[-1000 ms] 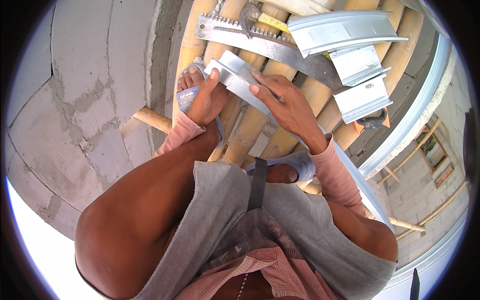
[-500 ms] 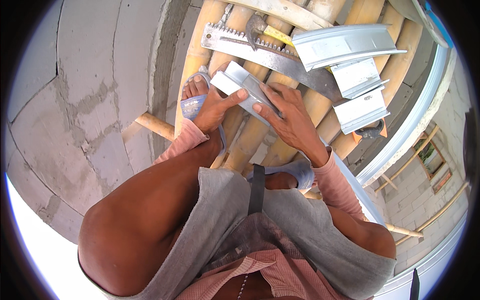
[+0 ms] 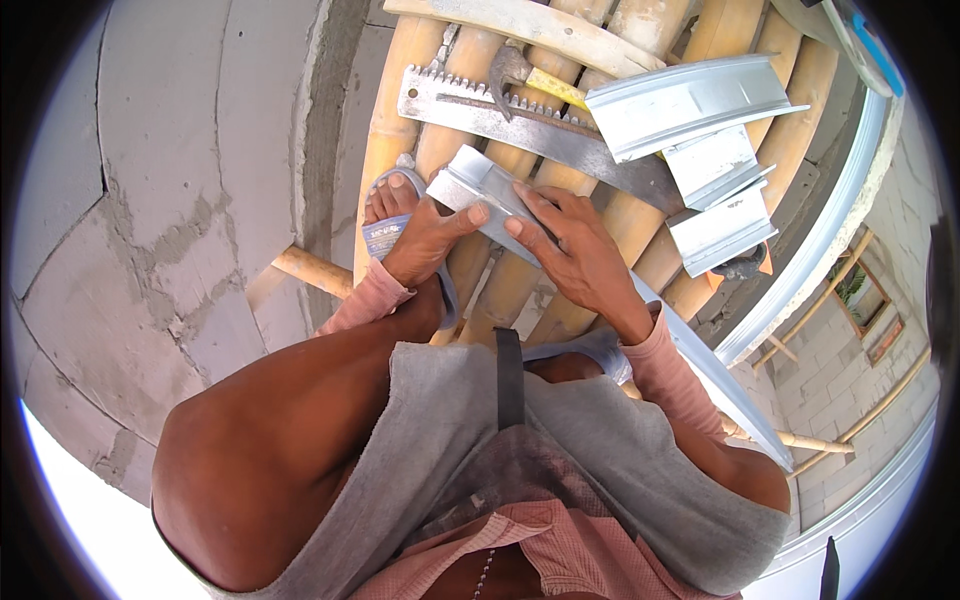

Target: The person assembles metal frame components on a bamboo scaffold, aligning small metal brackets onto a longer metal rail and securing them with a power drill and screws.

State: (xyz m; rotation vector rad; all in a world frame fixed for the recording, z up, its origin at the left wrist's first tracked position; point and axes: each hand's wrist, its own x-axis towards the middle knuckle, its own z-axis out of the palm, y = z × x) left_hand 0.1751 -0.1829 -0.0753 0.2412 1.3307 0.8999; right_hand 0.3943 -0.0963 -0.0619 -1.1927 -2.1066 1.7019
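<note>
My left hand (image 3: 425, 245) grips the near end of a long silver metal channel (image 3: 520, 208), its thumb lying along the side. A short piece of the same channel (image 3: 468, 168) sits at that end, seemingly fitted over it; the exact joint is partly covered by my fingers. My right hand (image 3: 580, 250) is closed around the channel a little farther along, thumb and index finger on its faces. From there the channel runs under my right forearm toward the lower right.
Underfoot is a platform of bamboo poles (image 3: 500, 300). A handsaw (image 3: 530, 128), a yellow-handled claw hammer (image 3: 550, 86) and several cut channel pieces (image 3: 690, 100) lie beyond my hands. A block wall (image 3: 160, 200) rises on the left. A long metal profile (image 3: 815, 270) curves past on the right.
Both hands keep their hold on the channel. The channel's end and the short piece have tilted and shifted slightly; my hands moved a little with them.
</note>
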